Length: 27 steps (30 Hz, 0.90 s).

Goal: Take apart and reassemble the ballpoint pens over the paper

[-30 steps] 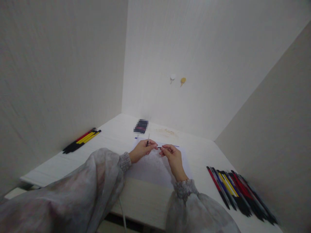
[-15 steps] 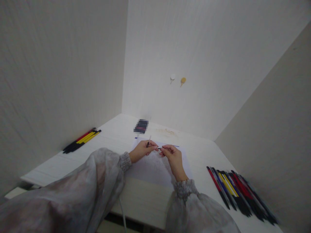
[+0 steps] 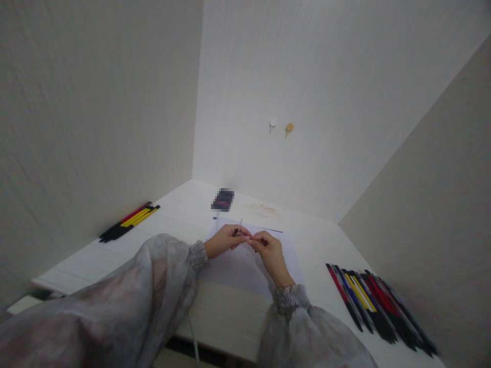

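Observation:
My left hand point(image 3: 226, 239) pinches a thin pen part point(image 3: 238, 227) with a pale tip that sticks up and away from me. My right hand point(image 3: 268, 249) is closed in a pinch right beside it, fingertips touching the left hand's fingertips; what it grips is too small to name. Both hands hover just over a white sheet of paper point(image 3: 245, 263) lying in the middle of the white table point(image 3: 180, 214).
A small bundle of black, red and yellow pens point(image 3: 128, 221) lies at the table's left by the wall. A larger row of several black, red, blue and yellow pens point(image 3: 378, 304) lies at the right. A blurred dark object point(image 3: 222, 199) sits behind the paper. Walls close three sides.
The hands have come together: the small dark piece seen between them earlier is now hidden at the touching fingertips. The pale tip in my left hand has tilted slightly right.

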{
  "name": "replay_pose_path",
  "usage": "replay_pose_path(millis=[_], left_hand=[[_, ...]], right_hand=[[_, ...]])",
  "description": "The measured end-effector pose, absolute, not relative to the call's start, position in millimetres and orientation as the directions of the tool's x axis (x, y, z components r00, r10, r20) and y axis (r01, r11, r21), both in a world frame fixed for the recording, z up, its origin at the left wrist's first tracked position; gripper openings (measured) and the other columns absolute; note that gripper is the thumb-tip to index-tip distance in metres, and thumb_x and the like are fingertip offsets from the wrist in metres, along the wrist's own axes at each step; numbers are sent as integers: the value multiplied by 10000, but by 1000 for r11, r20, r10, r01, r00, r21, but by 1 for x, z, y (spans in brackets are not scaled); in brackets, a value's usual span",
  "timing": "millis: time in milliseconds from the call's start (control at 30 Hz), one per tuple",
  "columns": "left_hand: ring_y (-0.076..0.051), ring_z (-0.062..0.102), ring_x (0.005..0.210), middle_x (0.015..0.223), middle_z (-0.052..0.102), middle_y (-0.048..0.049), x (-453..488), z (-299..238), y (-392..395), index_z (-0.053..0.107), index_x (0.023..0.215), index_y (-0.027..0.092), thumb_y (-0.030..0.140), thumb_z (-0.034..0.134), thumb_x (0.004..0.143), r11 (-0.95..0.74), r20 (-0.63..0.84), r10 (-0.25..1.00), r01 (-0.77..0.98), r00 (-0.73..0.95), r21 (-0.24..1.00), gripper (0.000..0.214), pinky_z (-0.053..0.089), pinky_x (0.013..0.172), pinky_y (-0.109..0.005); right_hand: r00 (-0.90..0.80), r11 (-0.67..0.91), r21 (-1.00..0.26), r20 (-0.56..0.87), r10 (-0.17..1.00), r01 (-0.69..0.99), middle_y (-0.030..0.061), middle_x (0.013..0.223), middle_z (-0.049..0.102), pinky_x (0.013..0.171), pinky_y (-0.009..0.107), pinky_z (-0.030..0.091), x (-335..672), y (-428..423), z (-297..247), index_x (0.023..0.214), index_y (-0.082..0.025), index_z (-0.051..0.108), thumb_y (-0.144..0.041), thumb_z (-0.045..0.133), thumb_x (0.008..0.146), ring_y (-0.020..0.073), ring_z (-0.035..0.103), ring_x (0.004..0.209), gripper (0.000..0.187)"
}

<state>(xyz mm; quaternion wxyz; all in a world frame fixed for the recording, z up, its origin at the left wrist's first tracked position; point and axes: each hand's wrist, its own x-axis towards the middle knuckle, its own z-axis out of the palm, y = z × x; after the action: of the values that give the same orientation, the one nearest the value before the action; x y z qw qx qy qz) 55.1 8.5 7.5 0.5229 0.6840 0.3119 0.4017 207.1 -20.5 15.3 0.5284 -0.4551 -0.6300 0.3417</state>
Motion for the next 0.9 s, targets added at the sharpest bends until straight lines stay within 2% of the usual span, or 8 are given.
replay_pose_path(millis=[200, 367, 467, 567, 633, 733, 800, 900], left_hand=[[-34, 316, 347, 458, 463, 58, 57, 11, 4, 534, 913, 118, 366, 477, 753, -243, 226, 801, -43, 555, 969, 301, 225, 354, -162], [-29, 343, 355, 652, 591, -18, 58, 11, 3, 481, 978, 122, 363, 467, 761, -210, 205, 774, -63, 599, 976, 325, 221, 349, -169], [-36, 325, 348, 501, 519, 34, 57, 9, 4, 499, 955, 120, 333, 453, 776, -240, 217, 763, -44, 609, 970, 282, 213, 358, -169], [-39, 297, 338, 386, 402, 79, 56, 8, 4, 520, 868, 121, 321, 447, 784, -275, 227, 749, -20, 622, 961, 228, 207, 364, -169], [-38, 295, 336, 380, 399, 82, 56, 8, 4, 505, 822, 126, 318, 459, 778, -273, 225, 755, -17, 616, 962, 202, 207, 365, -168], [-37, 307, 328, 420, 474, 63, 58, 8, 4, 458, 809, 137, 325, 462, 775, -248, 231, 775, -52, 589, 967, 191, 208, 356, -168], [-31, 332, 327, 567, 587, 0, 59, 9, 4, 424, 811, 143, 340, 446, 781, -222, 237, 787, -96, 570, 970, 200, 206, 345, -170], [-23, 356, 335, 769, 628, -76, 60, 9, 5, 410, 793, 143, 350, 439, 779, -209, 242, 818, -123, 522, 970, 210, 216, 337, -171]], right_hand=[[-2, 317, -938, 320, 947, 141, -28, 496, 542, 413, 204, 369, 207, -19, 14, 688, -167, 584, -306, 615, 602, 94, 467, 439, 166], [-31, 438, -853, 448, 893, 282, -10, 599, 534, 467, 212, 374, 210, -18, 13, 664, -185, 627, -288, 563, 674, 94, 460, 514, 121], [-114, 504, -779, 500, 858, 373, -4, 628, 492, 528, 220, 378, 212, -20, 17, 690, -203, 646, -304, 504, 737, 106, 467, 592, 180], [-180, 532, -729, 508, 842, 432, -4, 628, 452, 566, 222, 372, 211, -23, 20, 608, -199, 627, -324, 449, 778, 108, 458, 622, 277], [-207, 544, -710, 510, 835, 447, 2, 639, 454, 583, 223, 372, 210, -24, 21, 573, -192, 610, -329, 420, 795, 110, 460, 636, 322], [-203, 556, -693, 527, 825, 460, 17, 699, 502, 636, 231, 383, 212, -22, 22, 739, -200, 630, -331, 383, 812, 124, 485, 699, 290], [-113, 499, -663, 536, 837, 558, 35, 754, 533, 670, 243, 385, 218, -19, 22, 882, -185, 607, -332, 358, 818, 135, 499, 735, 296], [76, 211, -493, 499, 863, 844, 88, 816, 547, 691, 276, 378, 232, -16, 23, 926, -133, 586, -312, 356, 807, 169, 509, 759, 316]])
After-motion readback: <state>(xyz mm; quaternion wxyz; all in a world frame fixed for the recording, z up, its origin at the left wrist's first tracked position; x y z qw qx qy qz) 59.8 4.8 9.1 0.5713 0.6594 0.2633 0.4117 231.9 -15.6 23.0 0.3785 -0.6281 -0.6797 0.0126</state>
